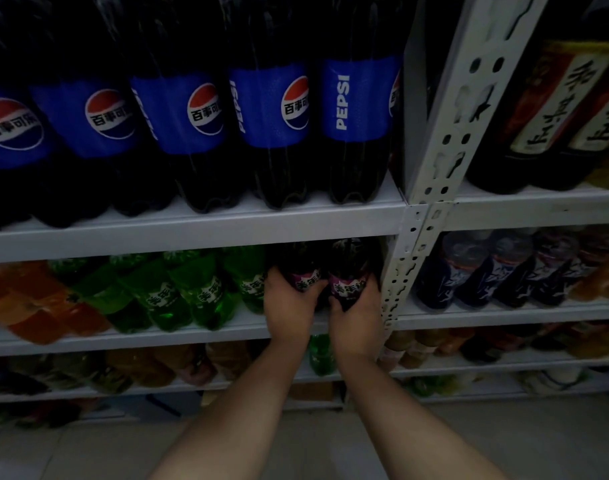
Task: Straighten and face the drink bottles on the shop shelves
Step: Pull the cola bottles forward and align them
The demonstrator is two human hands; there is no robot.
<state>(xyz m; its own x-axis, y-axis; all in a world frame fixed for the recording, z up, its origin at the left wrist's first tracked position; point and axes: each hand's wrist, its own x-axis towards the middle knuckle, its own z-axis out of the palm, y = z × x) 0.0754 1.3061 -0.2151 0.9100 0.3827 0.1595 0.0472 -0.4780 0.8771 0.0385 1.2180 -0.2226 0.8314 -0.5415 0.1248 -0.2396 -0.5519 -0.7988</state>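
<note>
Hands [289, 308] [356, 322] grip two dark purple-labelled bottles [304, 268] [348, 271].

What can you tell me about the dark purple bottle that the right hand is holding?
The purple bottle is dark, see-through-looking plastic with a purple label bearing white characters. It stands roughly upright at the right end of the second shelf, beside the white shelf post. The right hand wraps its lower part, hiding the base. Another purple bottle stands close on its left.

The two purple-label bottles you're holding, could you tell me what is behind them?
Behind the two purple-label bottles, held by the left hand and right hand, only dark shelf space shows. Any second row is hidden by the bottles, the hands and the shadow.
</note>
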